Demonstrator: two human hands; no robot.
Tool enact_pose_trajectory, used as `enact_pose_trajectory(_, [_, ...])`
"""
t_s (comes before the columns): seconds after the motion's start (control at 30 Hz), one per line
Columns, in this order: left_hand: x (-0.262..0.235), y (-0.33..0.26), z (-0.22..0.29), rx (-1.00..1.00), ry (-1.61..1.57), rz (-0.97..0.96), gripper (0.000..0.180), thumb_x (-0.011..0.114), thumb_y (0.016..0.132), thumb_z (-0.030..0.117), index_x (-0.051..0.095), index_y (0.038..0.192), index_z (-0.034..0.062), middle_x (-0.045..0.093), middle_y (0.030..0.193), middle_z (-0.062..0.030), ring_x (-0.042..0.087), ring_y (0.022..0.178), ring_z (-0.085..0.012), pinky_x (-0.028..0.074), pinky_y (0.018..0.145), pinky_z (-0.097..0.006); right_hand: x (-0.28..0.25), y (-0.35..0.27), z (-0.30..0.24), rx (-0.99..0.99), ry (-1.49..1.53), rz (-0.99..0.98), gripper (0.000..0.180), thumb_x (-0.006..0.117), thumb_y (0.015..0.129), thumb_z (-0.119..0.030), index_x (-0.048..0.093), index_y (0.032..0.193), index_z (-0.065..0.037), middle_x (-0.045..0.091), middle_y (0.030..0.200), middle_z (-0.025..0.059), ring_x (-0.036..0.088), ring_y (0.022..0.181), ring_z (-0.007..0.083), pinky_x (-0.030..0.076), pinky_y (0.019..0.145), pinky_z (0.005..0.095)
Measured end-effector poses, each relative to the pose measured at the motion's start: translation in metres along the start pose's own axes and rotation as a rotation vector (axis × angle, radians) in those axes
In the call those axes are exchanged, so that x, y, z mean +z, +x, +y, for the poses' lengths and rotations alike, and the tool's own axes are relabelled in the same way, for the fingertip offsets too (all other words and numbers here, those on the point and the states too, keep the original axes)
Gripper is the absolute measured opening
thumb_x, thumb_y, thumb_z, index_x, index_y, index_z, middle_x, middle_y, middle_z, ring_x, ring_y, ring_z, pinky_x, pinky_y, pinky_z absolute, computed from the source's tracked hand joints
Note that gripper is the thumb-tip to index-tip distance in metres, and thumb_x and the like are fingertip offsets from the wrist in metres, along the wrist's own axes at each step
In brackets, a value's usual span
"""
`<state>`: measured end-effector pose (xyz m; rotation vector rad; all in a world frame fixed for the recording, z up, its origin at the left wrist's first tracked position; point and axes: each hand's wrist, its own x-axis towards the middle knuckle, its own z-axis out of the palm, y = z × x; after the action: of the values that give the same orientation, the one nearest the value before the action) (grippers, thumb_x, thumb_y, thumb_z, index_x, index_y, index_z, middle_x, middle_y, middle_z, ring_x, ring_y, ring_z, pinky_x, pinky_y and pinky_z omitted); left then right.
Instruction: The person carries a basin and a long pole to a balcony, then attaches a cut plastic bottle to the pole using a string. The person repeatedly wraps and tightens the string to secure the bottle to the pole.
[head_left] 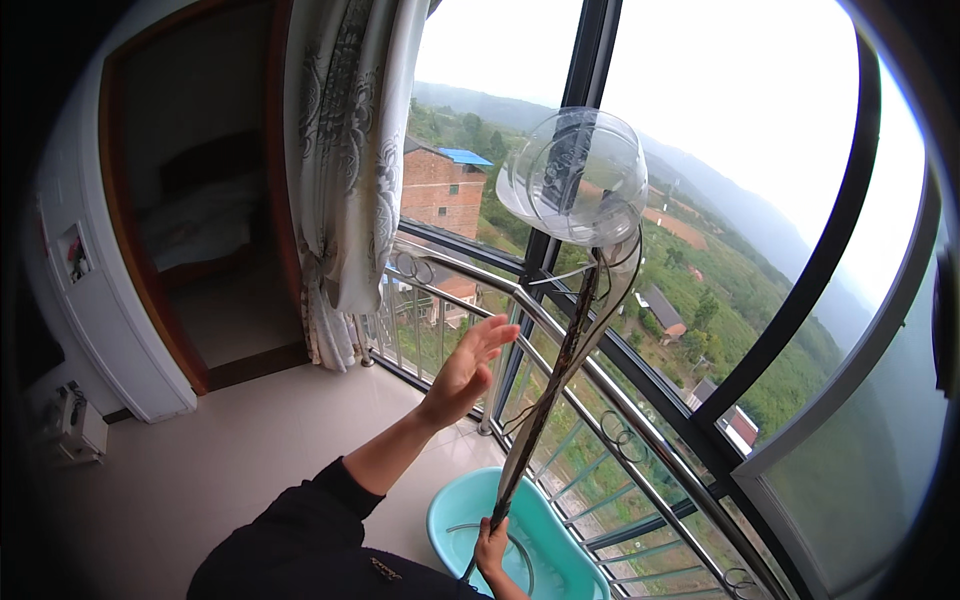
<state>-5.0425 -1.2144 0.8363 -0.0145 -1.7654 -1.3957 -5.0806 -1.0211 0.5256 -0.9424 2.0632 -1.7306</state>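
Note:
A long thin dark pole [546, 400] with thin strands and a pale strip along it leans up toward the window. At its top is a clear, rounded plastic vessel or globe [580, 180]; I cannot make out its exact kind. My right hand [491, 546] grips the pole near its lower end, over a turquoise plastic tub [440, 510] on the floor. Raised to the left of the pole, my left hand [464, 372] is open and holds nothing, its fingers stretched toward the pole without touching it. A thin hose or cord curves inside the tub.
A metal railing [640, 385] runs in front of dark-framed windows [583, 60], close to the pole. A patterned curtain [345, 150] hangs at the left, beside a wood-framed doorway [190, 368]. Pale floor tiles [270, 440] lie below. A small white stand [82, 430] sits at far left.

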Motion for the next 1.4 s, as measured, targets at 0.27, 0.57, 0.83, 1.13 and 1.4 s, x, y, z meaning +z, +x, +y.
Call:
enact_pose_trajectory(0.27, [-0.012,0.094,0.061,0.104,-0.391,-0.036,0.109,0.037,0.059,0.084,0.026,0.135,0.0072,0.044,0.129,-0.015,0.048,0.115,-0.0294,0.042,0.092,-0.04,0.007,-0.036,-0.03,0.026,-0.115,-0.261,0.024,0.05,0.089,-0.021,0.036,0.095,-0.001,0.054,0.073,0.0258,0.052,0.067,0.0469,0.036,0.056,0.0512])
enact_pose_trajectory(0.57, [-0.009,0.083,0.113,0.111,-0.142,-0.199,0.14,0.022,0.029,0.097,0.035,0.129,-0.0003,0.053,0.115,-0.0234,0.053,0.108,-0.0349,0.046,0.087,-0.041,0.006,-0.044,-0.042,-0.041,-0.115,-0.337,0.02,0.053,0.086,-0.02,0.043,0.091,-0.003,0.055,0.073,0.0218,0.054,0.068,0.0424,0.041,0.058,0.0471])
enact_pose_trajectory(0.83, [-0.017,0.062,0.138,0.166,0.038,-0.086,0.135,-0.002,0.035,0.095,0.048,0.115,-0.0004,0.062,0.096,-0.0174,0.059,0.095,-0.0286,0.04,0.09,-0.042,0.009,-0.054,-0.048,-0.154,-0.058,-0.334,0.016,0.057,0.083,-0.017,0.05,0.087,-0.004,0.056,0.077,0.0178,0.055,0.069,0.0379,0.043,0.059,0.0429])
enact_pose_trajectory(1.13, [-0.016,0.049,0.152,0.121,-0.048,0.047,0.128,-0.001,0.042,0.094,0.054,0.103,-0.0035,0.061,0.093,-0.0194,0.059,0.088,-0.0337,0.043,0.085,-0.045,0.012,-0.065,-0.055,-0.241,-0.132,-0.281,0.014,0.059,0.08,-0.016,0.054,0.088,-0.006,0.057,0.079,0.0141,0.056,0.072,0.0357,0.044,0.06,0.0414])
enact_pose_trajectory(1.4, [-0.009,0.047,0.155,0.117,0.043,-0.025,0.121,-0.001,0.048,0.092,0.052,0.106,0.0001,0.061,0.095,-0.0164,0.058,0.092,-0.0286,0.044,0.082,-0.042,0.021,-0.069,-0.03,-0.286,-0.145,-0.236,0.033,0.058,0.081,-0.023,0.051,0.107,-0.005,0.061,0.083,0.0168,0.06,0.07,0.0317,0.044,0.059,0.0426])
